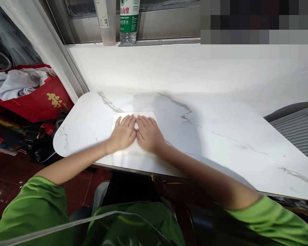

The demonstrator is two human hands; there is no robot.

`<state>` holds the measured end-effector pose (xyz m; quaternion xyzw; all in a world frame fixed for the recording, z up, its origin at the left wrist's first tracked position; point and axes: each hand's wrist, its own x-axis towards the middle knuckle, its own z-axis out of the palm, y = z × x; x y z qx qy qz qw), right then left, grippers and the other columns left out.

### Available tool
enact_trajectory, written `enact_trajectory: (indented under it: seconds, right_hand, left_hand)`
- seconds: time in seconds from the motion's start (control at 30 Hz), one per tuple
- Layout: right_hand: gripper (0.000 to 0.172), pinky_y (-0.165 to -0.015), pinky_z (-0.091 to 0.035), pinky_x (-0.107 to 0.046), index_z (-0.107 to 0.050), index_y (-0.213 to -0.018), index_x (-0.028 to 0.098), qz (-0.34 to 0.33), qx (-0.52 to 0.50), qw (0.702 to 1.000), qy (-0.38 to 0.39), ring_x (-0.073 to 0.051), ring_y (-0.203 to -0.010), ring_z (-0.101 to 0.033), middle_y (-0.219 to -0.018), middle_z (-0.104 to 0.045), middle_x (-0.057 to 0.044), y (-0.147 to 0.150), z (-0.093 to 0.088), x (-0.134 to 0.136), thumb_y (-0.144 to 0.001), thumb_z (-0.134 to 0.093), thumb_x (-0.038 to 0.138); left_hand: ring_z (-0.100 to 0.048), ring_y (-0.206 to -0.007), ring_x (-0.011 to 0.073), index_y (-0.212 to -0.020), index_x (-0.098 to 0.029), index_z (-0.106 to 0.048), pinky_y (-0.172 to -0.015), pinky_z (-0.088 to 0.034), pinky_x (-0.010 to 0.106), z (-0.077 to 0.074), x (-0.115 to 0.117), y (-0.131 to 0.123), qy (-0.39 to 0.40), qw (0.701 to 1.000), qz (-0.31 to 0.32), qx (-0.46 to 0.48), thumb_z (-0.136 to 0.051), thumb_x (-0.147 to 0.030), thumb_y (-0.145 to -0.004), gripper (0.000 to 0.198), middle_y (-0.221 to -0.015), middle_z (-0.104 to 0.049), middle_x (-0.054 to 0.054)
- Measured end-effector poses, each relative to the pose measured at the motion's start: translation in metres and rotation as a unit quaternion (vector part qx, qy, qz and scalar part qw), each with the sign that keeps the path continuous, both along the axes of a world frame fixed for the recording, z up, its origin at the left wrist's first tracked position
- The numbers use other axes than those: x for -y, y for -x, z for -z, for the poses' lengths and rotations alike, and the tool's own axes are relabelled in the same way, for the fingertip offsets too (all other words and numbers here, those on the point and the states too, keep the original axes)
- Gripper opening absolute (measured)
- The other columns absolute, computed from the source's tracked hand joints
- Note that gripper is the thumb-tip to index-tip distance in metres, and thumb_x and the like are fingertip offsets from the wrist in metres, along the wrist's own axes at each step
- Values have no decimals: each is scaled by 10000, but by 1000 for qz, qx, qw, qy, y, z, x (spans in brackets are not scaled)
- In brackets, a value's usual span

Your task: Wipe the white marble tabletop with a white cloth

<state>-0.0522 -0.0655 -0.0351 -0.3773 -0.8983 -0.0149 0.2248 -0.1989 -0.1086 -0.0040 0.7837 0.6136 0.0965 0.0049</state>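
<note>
A square white sheet [129, 149], whether paper or cloth I cannot tell, lies flat on a white marble-patterned table [220, 153]. My left hand [123, 132] rests flat on its left half, fingers stretched out and pointing away from me. On the right half lies my right hand [149, 133], also flat with fingers extended. The two hands meet at the thumbs near the middle of the sheet. Neither is wrapped around anything. The sheet's far edge shows just beyond the fingertips.
A water bottle [129, 24] and a translucent plastic container [108, 27] stand on the window ledge. Left of the table is a red bag [43, 100] with white cloth [17, 83] in it. A grey ribbed object [295, 131] sits at the right edge.
</note>
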Motion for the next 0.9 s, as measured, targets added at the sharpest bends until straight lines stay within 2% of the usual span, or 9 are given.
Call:
enact_trajectory:
  seconds: [0.07,0.13,0.2,0.27,0.37,0.57,0.67,0.77,0.9]
  right_hand:
    - [503,-1164,-316,-482,-557,-1345,13,-14,-4,1000,-15,-311,-1331,-495,-1408,-590,-191,-19,-1,30,-938,-318,186]
    - [497,-1168,-328,-474,-563,-1338,7,-24,0,999,-25,-309,-1353,-479,-1415,-584,-193,-33,-2,51,-936,-333,186]
    - [487,-1165,-342,-472,-571,-1325,8,-30,0,999,-26,-307,-1360,-473,-1415,-583,-197,-41,-3,56,-928,-349,182]
    - [475,-1155,-359,-469,-583,-1307,21,-35,-4,999,-18,-303,-1342,-488,-1394,-598,-195,-43,-4,46,-915,-362,173]
    - [461,-1127,-382,-469,-593,-1280,46,-34,-18,999,9,-302,-1296,-518,-1359,-620,-195,-38,-4,4,-893,-370,155]
    - [397,-1023,-419,-465,-621,-1157,86,27,-29,998,49,-333,-1110,-582,-1156,-679,-206,-23,-8,-109,-846,-384,154]
    - [369,-1015,-410,-464,-622,-1122,106,72,-31,995,55,-331,-1113,-579,-1140,-683,-201,-18,-10,-151,-845,-380,138]
    - [360,-1015,-403,-463,-616,-1127,134,95,-37,994,48,-324,-1127,-576,-1143,-690,-178,-15,-9,-173,-861,-373,136]
    - [374,-1039,-382,-458,-610,-1160,121,99,-25,994,47,-321,-1157,-563,-1183,-676,-188,-18,-5,-176,-883,-359,146]
  left_hand:
    - [-311,-1497,297,-1477,0,-403,-1250,-166,499,-1,31,-16,-2,1000,10,1,-282,-221,-985,553,-1570,-409,192]
    - [-305,-1501,297,-1482,-8,-400,-1251,-172,501,-2,53,-27,-9,1000,27,3,-268,-222,-993,549,-1573,-410,181]
    - [-312,-1499,291,-1481,-25,-405,-1248,-191,503,-1,59,-32,-14,999,39,4,-268,-222,-995,542,-1571,-417,173]
    - [-323,-1494,289,-1476,-28,-411,-1242,-204,511,0,49,-34,-12,999,37,3,-276,-221,-990,540,-1567,-422,175]
    - [-340,-1484,293,-1471,-22,-413,-1236,-209,522,3,8,-32,-6,1000,18,2,-296,-220,-980,543,-1564,-424,183]
    - [-371,-1464,243,-1461,-67,-431,-1235,-219,468,1,-115,-29,13,1000,9,16,-318,-161,-964,519,-1560,-439,150]
    - [-382,-1453,216,-1423,-91,-475,-1227,-236,431,0,-163,-31,2,1000,8,27,-319,-144,-958,494,-1543,-465,132]
    - [-401,-1439,203,-1401,-116,-498,-1217,-255,412,1,-190,-31,1,999,15,37,-322,-137,-951,484,-1521,-495,116]
    - [-387,-1451,210,-1413,-119,-488,-1224,-232,425,3,-194,-30,-3,999,16,37,-316,-143,-957,488,-1543,-472,108]
